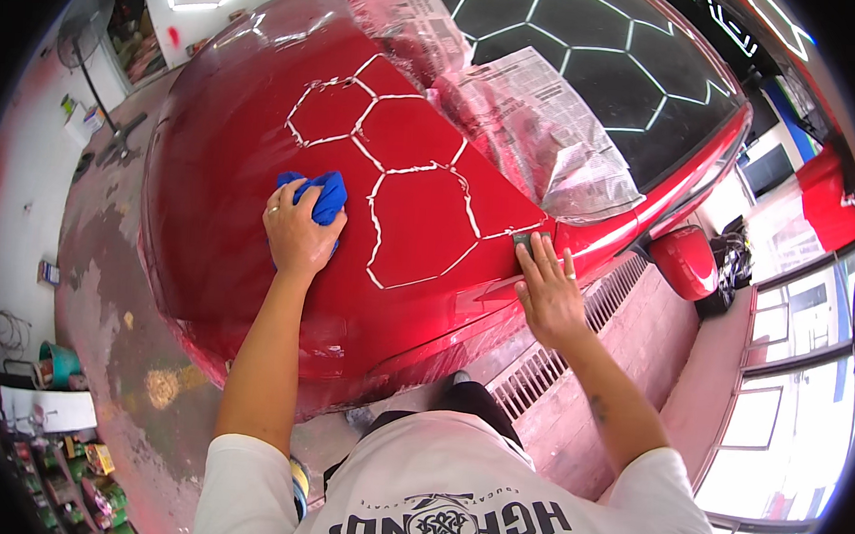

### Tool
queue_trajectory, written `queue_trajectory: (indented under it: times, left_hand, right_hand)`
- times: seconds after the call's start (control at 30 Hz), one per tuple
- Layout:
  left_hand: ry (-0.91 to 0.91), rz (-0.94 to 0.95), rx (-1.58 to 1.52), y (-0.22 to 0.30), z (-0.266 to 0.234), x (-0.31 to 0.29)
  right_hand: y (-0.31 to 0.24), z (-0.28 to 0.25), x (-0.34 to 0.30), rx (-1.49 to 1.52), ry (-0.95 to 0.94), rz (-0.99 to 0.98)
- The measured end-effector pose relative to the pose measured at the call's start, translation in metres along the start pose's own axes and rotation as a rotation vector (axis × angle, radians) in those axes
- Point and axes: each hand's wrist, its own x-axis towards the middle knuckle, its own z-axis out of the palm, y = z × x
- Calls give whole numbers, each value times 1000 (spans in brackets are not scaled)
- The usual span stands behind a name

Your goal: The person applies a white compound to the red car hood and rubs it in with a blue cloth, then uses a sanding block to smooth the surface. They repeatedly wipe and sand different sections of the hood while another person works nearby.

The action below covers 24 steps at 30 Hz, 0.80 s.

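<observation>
A glossy red car hood point(221, 140) fills the middle of the view, with hexagonal ceiling lights mirrored in it. On its left part, my left hand point(299, 233) is closed over a crumpled blue cloth point(328, 200) that rests on the paint. Near the hood's right edge, my right hand point(550, 291) lies with its fingers stretched forward, pressing a small dark piece that looks like sandpaper point(523, 240) against the surface. The fingers hide most of that piece.
Newspaper and plastic masking point(541, 128) cover the base of the dark windshield point(575, 43). A red side mirror point(684, 262) sticks out at the right. A floor grate point(528, 383) runs beside the car. A stand fan point(98, 95) and a cluttered shelf point(73, 481) stand at the left.
</observation>
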Motion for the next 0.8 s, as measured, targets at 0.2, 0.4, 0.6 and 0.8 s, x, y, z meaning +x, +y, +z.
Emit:
queue_trajectory:
  times: [0.2, 0.4, 0.6, 0.8]
  left_hand:
    - [30, 0, -14, 8, 0, 0]
    - [29, -25, -15, -4, 0, -6]
    - [18, -18, 29, 14, 4, 2]
    - [-7, -17, -26, 23, 11, 0]
  right_hand:
    - [29, -11, 135, -53, 34, -357]
    - [35, -13, 172, -1, 13, -508]
    - [94, -39, 68, -20, -126, -541]
    - [21, -22, 267, 37, -59, -550]
